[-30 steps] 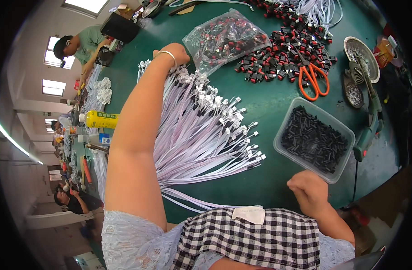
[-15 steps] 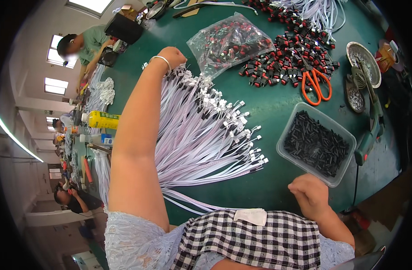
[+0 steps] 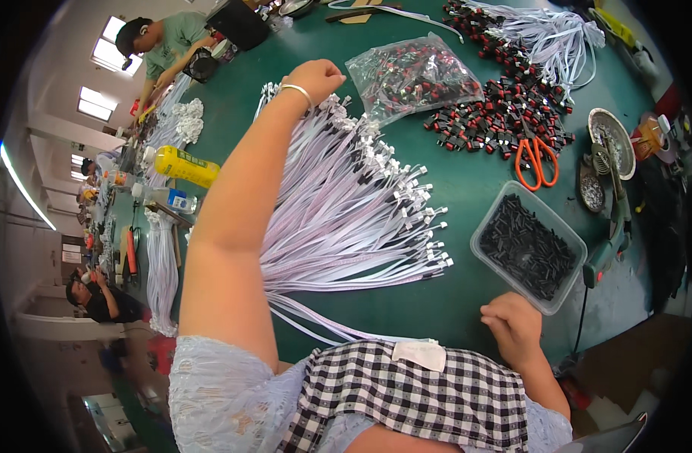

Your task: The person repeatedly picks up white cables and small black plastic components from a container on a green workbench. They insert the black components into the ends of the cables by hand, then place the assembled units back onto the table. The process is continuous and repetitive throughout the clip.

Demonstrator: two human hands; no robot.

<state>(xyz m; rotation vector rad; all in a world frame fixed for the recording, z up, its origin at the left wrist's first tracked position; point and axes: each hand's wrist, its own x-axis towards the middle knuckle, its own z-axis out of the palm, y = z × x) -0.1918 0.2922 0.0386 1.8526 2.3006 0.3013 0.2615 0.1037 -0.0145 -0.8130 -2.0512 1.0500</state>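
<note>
A wide fan of white flat cables (image 3: pixel 323 234) with small white connectors and black sleeves at their ends lies in front of me. My left arm reaches across its left side. At the fan's far end, my left hand (image 3: pixel 314 80) is closed, fingers curled; whatever is in them is hidden. My right hand (image 3: pixel 516 323) is curled shut by the near table edge, just below a clear plastic tub (image 3: pixel 478 253) of short black tubes (image 3: pixel 531 245). I cannot make out anything between its fingers.
Beyond the fan lies a clear bag (image 3: pixel 414 79) of red-and-black parts, beside a loose pile (image 3: pixel 505 113) of them. Orange-handled scissors (image 3: pixel 537 162) lie by that pile. Metal dishes (image 3: pixel 612 143) stand at right, bottles (image 3: pixel 186 166) at left. Co-workers sit farther left.
My view has turned a little, shifting much of the far table rightward. My left hand stays over the fan's far end, fingers curled. The right hand stays below the tub.
</note>
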